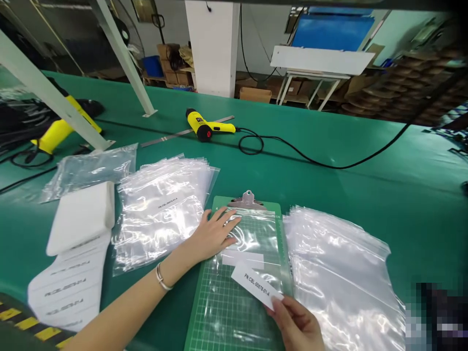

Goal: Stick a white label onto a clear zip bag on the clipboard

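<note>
A green gridded clipboard (204,312) with a metal clip (247,199) lies in front of me. On it rests a clear plastic zip bag (234,302), and a blank white rectangle (252,261) shows at the bag's middle. My left hand (215,236) lies flat on the bag's upper left, fingers spread. Between thumb and fingers, my right hand (298,324) pinches a white label (256,284) printed "PN:CBL-00578-01-A" by its right end. The label is tilted and appears just over the bag, below the white rectangle; whether it touches is unclear.
Left of the clipboard is a pile of clear bags (161,209), the top one labelled. A larger bag pile (340,273) lies right. Further left sits a folded label stack (82,214) with a printed strip. A yellow heat gun (201,126) and steel ruler (164,138) lie behind.
</note>
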A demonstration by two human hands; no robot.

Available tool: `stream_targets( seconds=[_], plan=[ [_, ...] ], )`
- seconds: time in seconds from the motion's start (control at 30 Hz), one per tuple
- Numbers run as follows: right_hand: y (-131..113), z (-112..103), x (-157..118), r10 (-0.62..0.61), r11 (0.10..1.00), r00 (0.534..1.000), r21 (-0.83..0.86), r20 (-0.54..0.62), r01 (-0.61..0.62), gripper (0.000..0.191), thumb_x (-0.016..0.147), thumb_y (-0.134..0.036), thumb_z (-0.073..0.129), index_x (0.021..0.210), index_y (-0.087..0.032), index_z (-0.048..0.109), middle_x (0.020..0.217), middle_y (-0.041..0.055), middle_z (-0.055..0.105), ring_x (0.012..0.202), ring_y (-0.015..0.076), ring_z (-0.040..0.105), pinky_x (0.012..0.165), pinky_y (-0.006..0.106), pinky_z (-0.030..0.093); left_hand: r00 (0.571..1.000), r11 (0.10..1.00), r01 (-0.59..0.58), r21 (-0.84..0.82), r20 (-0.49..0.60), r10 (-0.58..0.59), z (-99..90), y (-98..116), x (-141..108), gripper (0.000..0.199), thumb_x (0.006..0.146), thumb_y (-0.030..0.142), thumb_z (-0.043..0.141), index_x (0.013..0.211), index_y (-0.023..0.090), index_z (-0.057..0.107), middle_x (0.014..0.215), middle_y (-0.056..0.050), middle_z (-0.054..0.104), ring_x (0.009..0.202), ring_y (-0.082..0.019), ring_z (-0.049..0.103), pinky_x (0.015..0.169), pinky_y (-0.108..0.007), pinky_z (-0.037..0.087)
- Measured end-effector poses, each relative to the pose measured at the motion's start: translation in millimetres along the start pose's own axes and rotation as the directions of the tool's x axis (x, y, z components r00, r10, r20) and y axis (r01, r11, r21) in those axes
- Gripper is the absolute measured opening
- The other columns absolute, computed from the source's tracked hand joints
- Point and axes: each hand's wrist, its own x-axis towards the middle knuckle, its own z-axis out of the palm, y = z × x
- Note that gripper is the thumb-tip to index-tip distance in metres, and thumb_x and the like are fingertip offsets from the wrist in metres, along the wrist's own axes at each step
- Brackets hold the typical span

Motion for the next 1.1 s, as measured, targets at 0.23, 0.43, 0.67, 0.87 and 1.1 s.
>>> stream_targets(
  seconds=[0.23, 0.43, 0.67, 0.87, 1.1],
  plan=[
    [4, -15, 10, 0.118, 0.993, 0.992, -0.015, 0.049, -0.117, 0.027, 0.051, -0.04, 0.084, 0.067, -0.019, 0.075, 0.072, 0.0083, 0.072, 0.06, 0.0195, 0.066, 0.063, 0.024, 0.057, 0.987, 0.983, 0.02, -0.185, 0.158, 0.01, -26.1, -20, -6, 0.086, 0.073, 0.071, 0.034, 0.142, 0.033, -0.002, 0.153, 0.0, 0.003, 0.143, -0.027, 0.003, 0.115, -0.061, 0.006],
    [13, -28, 15, 0.198, 0.98, 0.976, 0.002, 0.092, -0.199, 0.022, 0.055, -0.034, 0.083, 0.071, -0.022, 0.076, 0.075, 0.0074, 0.073, 0.066, 0.02, 0.068, 0.068, 0.025, 0.057, 0.969, 0.982, -0.054, -0.182, 0.228, 0.096, -24.7, -36, -5, 0.094, 0.068, 0.075, 0.038, 0.142, 0.035, -0.005, 0.153, 0.001, 0.002, 0.143, -0.029, -0.003, 0.114, -0.059, -0.008],
    [11, -30, 12, 0.306, 0.941, 0.949, 0.131, 0.076, -0.313, 0.018, 0.052, -0.025, 0.085, 0.067, -0.023, 0.075, 0.075, 0.004, 0.073, 0.066, 0.0186, 0.068, 0.069, 0.023, 0.057, 0.964, 0.987, -0.042, -0.152, 0.252, 0.08, -24.6, -37, -4, 0.097, 0.068, 0.075, 0.037, 0.141, 0.032, -0.01, 0.153, 0.001, 0.0, 0.143, -0.029, -0.006, 0.113, -0.059, -0.009],
    [9, -29, 13, 0.28, 0.96, 0.959, 0.006, 0.052, -0.281, 0.021, 0.053, -0.031, 0.084, 0.068, -0.021, 0.074, 0.076, 0.0068, 0.073, 0.069, 0.0227, 0.068, 0.071, 0.029, 0.058, 0.965, 0.991, -0.034, -0.133, 0.255, 0.067, -26.9, -35, -5, 0.096, 0.069, 0.075, 0.038, 0.142, 0.031, -0.005, 0.153, 0.0, 0.002, 0.143, -0.028, -0.003, 0.115, -0.056, -0.01],
    [5, -18, 8, 0.163, 0.98, 0.983, -0.124, 0.085, -0.152, 0.028, 0.057, -0.042, 0.081, 0.072, -0.02, 0.075, 0.074, 0.0081, 0.072, 0.067, 0.0213, 0.067, 0.068, 0.026, 0.057, 0.968, 0.989, -0.075, -0.129, 0.228, 0.103, -22.8, -40, -5, 0.087, 0.07, 0.074, 0.038, 0.141, 0.039, 0.0, 0.153, 0.005, 0.001, 0.143, -0.029, -0.002, 0.113, -0.059, -0.01]
  ],
)
